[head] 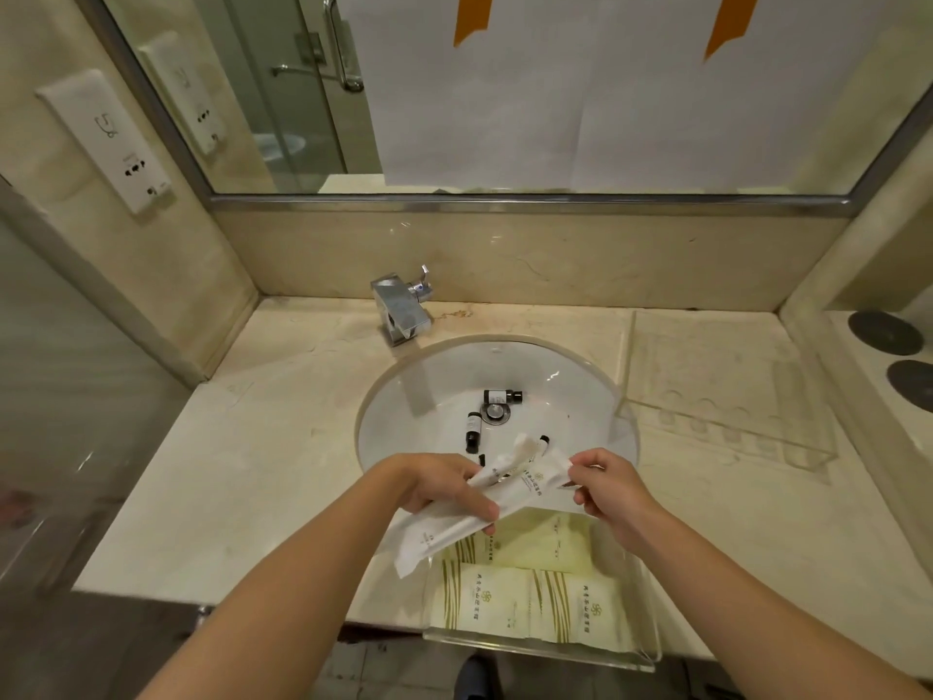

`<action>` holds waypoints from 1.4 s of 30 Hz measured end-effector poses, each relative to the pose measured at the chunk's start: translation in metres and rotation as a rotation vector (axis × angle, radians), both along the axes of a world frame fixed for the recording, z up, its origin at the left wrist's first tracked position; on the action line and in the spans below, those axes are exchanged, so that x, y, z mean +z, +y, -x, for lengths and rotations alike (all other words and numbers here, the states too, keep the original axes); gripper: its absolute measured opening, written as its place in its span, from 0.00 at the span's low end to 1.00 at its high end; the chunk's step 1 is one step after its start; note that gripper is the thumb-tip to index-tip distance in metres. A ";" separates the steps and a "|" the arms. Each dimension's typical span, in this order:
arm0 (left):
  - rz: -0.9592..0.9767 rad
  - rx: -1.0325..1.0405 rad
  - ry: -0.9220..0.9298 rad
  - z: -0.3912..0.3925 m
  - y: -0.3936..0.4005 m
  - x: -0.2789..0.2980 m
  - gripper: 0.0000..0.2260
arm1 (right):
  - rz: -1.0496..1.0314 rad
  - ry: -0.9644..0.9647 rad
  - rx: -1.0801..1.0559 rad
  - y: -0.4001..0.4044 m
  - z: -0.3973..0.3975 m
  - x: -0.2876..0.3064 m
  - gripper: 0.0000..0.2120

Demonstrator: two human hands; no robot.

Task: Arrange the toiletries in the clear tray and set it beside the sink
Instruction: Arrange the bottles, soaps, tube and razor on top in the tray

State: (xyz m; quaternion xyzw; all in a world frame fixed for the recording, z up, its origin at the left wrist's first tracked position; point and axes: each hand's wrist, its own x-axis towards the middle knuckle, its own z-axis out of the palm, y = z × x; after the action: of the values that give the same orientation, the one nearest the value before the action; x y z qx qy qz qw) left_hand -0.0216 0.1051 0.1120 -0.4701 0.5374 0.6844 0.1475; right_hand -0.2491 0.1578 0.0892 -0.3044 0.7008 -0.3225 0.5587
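Over sink [404, 396], sachets [454, 517] gripped by left hand [444, 485]

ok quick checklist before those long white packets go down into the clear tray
1. Left hand grips the long white packets: ok.
2. Right hand pinches the packets' far end: ok.
3. Clear tray sits under the hands: ok.
4. Free room in the tray beside the flat sachets: cannot tell.
5. Tray fully on the counter: not ok, it overhangs the front edge.
6. All toiletries gathered: not ok, small dark bottles lie in the sink.
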 end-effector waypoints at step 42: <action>0.799 0.053 -0.373 0.015 0.016 -0.045 0.07 | 0.139 1.069 0.520 0.053 0.033 -0.027 0.07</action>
State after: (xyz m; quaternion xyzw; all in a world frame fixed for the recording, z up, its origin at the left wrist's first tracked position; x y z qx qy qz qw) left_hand -0.0367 0.1216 0.0666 -0.6192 0.7119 0.3301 0.0310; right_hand -0.2817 0.2110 0.0620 -0.6218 0.7646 -0.0224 0.1682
